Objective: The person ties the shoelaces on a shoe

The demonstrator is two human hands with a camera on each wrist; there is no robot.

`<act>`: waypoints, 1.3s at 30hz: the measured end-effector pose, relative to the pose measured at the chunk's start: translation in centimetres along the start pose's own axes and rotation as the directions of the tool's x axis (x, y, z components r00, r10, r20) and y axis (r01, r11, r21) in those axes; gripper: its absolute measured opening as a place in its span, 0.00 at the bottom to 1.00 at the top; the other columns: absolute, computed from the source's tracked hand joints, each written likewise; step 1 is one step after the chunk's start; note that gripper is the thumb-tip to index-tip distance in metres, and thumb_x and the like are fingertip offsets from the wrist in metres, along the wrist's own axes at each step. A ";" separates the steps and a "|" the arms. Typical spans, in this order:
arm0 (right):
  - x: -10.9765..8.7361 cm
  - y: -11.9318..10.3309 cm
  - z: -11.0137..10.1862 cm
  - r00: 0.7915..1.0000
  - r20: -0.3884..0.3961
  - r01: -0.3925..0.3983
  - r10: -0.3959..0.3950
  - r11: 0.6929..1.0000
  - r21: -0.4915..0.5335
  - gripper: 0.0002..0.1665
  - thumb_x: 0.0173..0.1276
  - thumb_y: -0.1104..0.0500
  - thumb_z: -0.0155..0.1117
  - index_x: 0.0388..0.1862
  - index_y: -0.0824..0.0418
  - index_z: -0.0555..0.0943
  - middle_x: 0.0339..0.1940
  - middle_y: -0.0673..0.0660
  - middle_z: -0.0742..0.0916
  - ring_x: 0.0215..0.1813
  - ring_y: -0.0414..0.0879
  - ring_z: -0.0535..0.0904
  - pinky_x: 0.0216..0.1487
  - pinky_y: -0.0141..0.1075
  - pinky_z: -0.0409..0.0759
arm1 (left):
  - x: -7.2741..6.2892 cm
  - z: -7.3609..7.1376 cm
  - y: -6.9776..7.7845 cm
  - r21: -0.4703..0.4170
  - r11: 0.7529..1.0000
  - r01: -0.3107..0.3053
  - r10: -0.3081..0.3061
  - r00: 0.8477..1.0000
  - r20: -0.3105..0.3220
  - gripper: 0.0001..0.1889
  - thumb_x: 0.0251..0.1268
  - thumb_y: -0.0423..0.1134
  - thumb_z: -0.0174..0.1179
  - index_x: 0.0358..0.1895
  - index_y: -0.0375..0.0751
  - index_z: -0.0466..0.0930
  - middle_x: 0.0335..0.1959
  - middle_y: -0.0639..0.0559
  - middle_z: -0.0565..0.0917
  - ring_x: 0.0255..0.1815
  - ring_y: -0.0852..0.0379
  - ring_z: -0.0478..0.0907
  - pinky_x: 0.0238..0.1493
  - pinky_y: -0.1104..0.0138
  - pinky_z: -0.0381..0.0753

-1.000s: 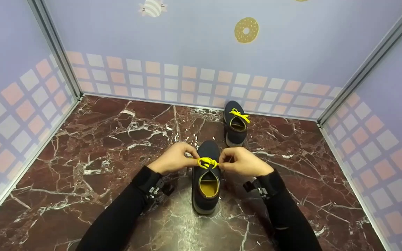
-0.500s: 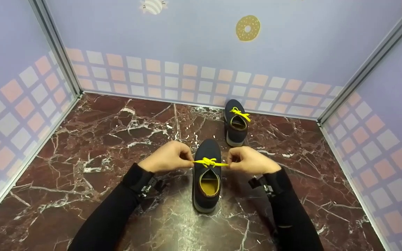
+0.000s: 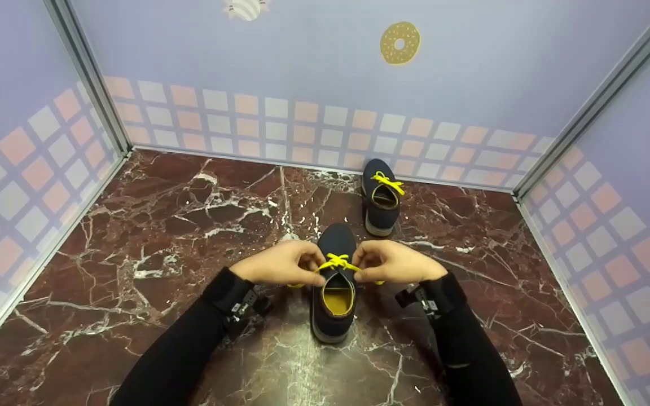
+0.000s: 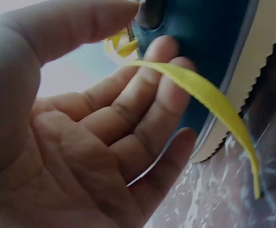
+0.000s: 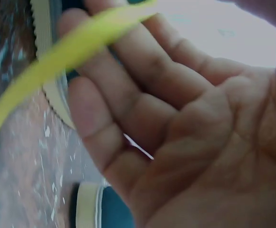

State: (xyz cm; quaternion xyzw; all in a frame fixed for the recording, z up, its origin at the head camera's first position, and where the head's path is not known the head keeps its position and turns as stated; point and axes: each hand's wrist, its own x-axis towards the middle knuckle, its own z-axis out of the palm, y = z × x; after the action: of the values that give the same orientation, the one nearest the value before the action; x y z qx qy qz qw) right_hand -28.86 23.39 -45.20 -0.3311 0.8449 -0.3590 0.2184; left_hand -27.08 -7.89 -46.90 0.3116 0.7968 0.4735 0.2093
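Between the two hands stands a dark shoe [image 3: 333, 327] with a yellow insole and a yellow shoelace [image 3: 337, 260] knotted over its tongue. My left hand [image 3: 282, 264] is at the shoe's left side, thumb and fingertips apart. One lace tail [image 4: 209, 97] crosses its bent fingers, its tip hanging free. At the right side my right hand [image 3: 398, 262] mirrors it, thumb and forefinger parted in the head view. The other lace tail [image 5: 71, 50], somewhat blurred, lies over its fingers and droops past them. Neither hand visibly grips the lace.
A second dark shoe [image 3: 381, 220], its yellow lace tied in a bow, stands farther back by the wall. Patterned lilac panels [image 3: 302, 67] enclose the reddish marbled floor [image 3: 189, 316] at the back and both sides.
Half a second ago both hands pulled the lace out sideways. They have since come inward to the knot and let the tails go slack, with ends showing below the hands.
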 end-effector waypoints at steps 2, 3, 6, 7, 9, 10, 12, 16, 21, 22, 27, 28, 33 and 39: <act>0.2 -0.1 0.2 1.000 -0.017 0.014 -0.014 1.000 -0.009 0.08 0.77 0.52 0.77 0.48 0.53 0.88 0.37 0.49 0.91 0.35 0.43 0.84 0.36 0.34 0.82 | 0.1 0.3 -0.1 -0.006 1.000 0.003 -0.003 0.999 -0.032 0.14 0.74 0.45 0.75 0.51 0.40 0.87 0.37 0.53 0.89 0.27 0.58 0.80 0.29 0.66 0.83; 0.3 -0.1 0.3 0.999 -0.025 0.020 -0.020 1.000 -0.015 0.08 0.78 0.51 0.76 0.46 0.52 0.88 0.35 0.47 0.90 0.34 0.42 0.83 0.35 0.34 0.81 | 0.2 0.5 -0.1 -0.009 1.000 -0.001 0.000 0.999 -0.049 0.13 0.76 0.46 0.74 0.49 0.41 0.88 0.36 0.53 0.89 0.26 0.58 0.79 0.29 0.67 0.81; 0.4 -0.1 0.4 0.999 -0.038 0.033 -0.034 0.999 -0.037 0.09 0.80 0.49 0.74 0.42 0.52 0.89 0.32 0.44 0.86 0.32 0.40 0.79 0.34 0.34 0.77 | 0.5 0.9 -0.1 -0.009 1.000 -0.022 0.021 0.995 -0.102 0.10 0.79 0.46 0.71 0.43 0.43 0.89 0.33 0.56 0.88 0.29 0.61 0.78 0.31 0.69 0.79; 0.4 -0.1 0.4 0.999 -0.038 0.035 -0.036 0.999 -0.039 0.09 0.81 0.49 0.73 0.42 0.53 0.89 0.32 0.44 0.85 0.31 0.39 0.77 0.34 0.33 0.76 | 0.6 1.0 -0.2 -0.012 1.000 -0.028 0.026 0.993 -0.117 0.09 0.80 0.45 0.70 0.42 0.43 0.90 0.33 0.57 0.87 0.30 0.62 0.78 0.32 0.69 0.79; 0.4 -0.1 0.4 0.999 -0.031 0.035 -0.036 0.999 -0.032 0.11 0.81 0.51 0.72 0.42 0.56 0.89 0.31 0.45 0.84 0.32 0.39 0.76 0.35 0.33 0.75 | 0.8 1.2 -0.3 -0.029 0.999 -0.037 0.032 0.990 -0.134 0.08 0.79 0.43 0.70 0.41 0.43 0.90 0.32 0.58 0.87 0.31 0.62 0.78 0.33 0.70 0.78; 0.3 0.0 0.3 0.999 -0.021 0.031 -0.031 0.999 -0.014 0.11 0.82 0.52 0.71 0.42 0.59 0.88 0.32 0.47 0.84 0.32 0.40 0.76 0.36 0.33 0.75 | 0.8 1.2 -0.3 -0.041 0.999 -0.036 0.030 0.990 -0.137 0.08 0.79 0.42 0.71 0.40 0.42 0.90 0.31 0.59 0.86 0.30 0.62 0.77 0.33 0.70 0.77; 0.1 0.1 0.2 1.000 -0.002 0.017 -0.017 1.000 0.014 0.13 0.83 0.54 0.69 0.43 0.64 0.86 0.32 0.49 0.84 0.33 0.41 0.76 0.37 0.33 0.76 | 0.9 1.2 -0.4 -0.066 0.997 -0.033 0.024 0.991 -0.135 0.08 0.78 0.41 0.71 0.39 0.41 0.90 0.30 0.59 0.85 0.28 0.62 0.76 0.29 0.71 0.76; -0.2 0.1 -0.2 1.000 0.019 -0.023 0.023 1.000 0.003 0.14 0.85 0.54 0.65 0.43 0.65 0.83 0.31 0.50 0.81 0.33 0.42 0.75 0.38 0.35 0.75 | 0.8 0.9 -0.8 -0.076 0.997 -0.026 0.017 0.993 -0.118 0.08 0.78 0.39 0.70 0.39 0.40 0.90 0.29 0.58 0.85 0.25 0.63 0.74 0.26 0.72 0.74; -0.6 0.4 -0.7 0.997 0.011 -0.076 0.077 0.994 -0.079 0.12 0.85 0.52 0.63 0.40 0.57 0.83 0.30 0.46 0.77 0.31 0.43 0.71 0.39 0.39 0.71 | 0.5 0.3 -1.1 -0.081 0.996 -0.038 0.033 0.998 -0.060 0.07 0.79 0.37 0.69 0.40 0.37 0.90 0.30 0.45 0.86 0.25 0.60 0.73 0.26 0.72 0.74; -0.7 0.5 -0.8 0.996 0.011 -0.084 0.085 0.993 -0.086 0.12 0.84 0.52 0.62 0.40 0.56 0.84 0.29 0.46 0.77 0.31 0.43 0.71 0.39 0.40 0.71 | 0.5 0.2 -1.2 -0.082 0.996 -0.040 0.036 0.998 -0.044 0.07 0.79 0.37 0.69 0.41 0.37 0.90 0.31 0.41 0.86 0.25 0.59 0.73 0.26 0.72 0.74; -0.6 0.8 -0.8 0.997 0.011 -0.080 0.082 0.992 -0.100 0.12 0.84 0.51 0.63 0.40 0.53 0.86 0.31 0.46 0.81 0.31 0.43 0.73 0.38 0.39 0.72 | 0.5 0.1 -1.3 -0.051 0.998 -0.035 0.034 0.999 -0.007 0.09 0.79 0.38 0.69 0.41 0.37 0.91 0.35 0.32 0.87 0.27 0.53 0.75 0.26 0.72 0.72; -0.6 0.8 -0.7 0.997 0.012 -0.070 0.071 0.994 -0.090 0.12 0.84 0.50 0.64 0.41 0.54 0.86 0.32 0.47 0.83 0.32 0.43 0.75 0.38 0.38 0.73 | 0.5 0.1 -1.3 -0.041 0.999 -0.029 0.029 1.000 -0.007 0.08 0.79 0.39 0.69 0.40 0.38 0.91 0.35 0.33 0.87 0.27 0.52 0.75 0.26 0.72 0.72; -0.1 0.4 -0.2 1.000 0.003 -0.030 0.030 0.999 -0.018 0.20 0.84 0.45 0.68 0.47 0.61 0.88 0.36 0.58 0.90 0.36 0.54 0.84 0.35 0.34 0.76 | 0.6 0.5 -1.1 -0.049 0.999 0.005 -0.007 0.999 -0.036 0.11 0.78 0.44 0.71 0.38 0.41 0.90 0.32 0.39 0.88 0.27 0.54 0.77 0.26 0.71 0.74; 0.3 0.1 0.2 0.999 -0.020 -0.028 0.027 0.999 -0.029 0.22 0.85 0.44 0.67 0.45 0.63 0.88 0.34 0.58 0.89 0.36 0.60 0.87 0.35 0.35 0.80 | 0.9 1.2 -1.1 -0.140 0.990 0.034 -0.046 0.995 -0.087 0.13 0.80 0.46 0.70 0.36 0.42 0.86 0.28 0.46 0.84 0.20 0.64 0.69 0.21 0.72 0.69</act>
State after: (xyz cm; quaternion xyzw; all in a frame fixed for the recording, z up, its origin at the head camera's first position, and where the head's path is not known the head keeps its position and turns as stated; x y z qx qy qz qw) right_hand -28.96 23.17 -45.48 -0.3191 0.8565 -0.3469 0.2105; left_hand -27.26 -6.92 -48.47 0.2588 0.7767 0.5368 0.2039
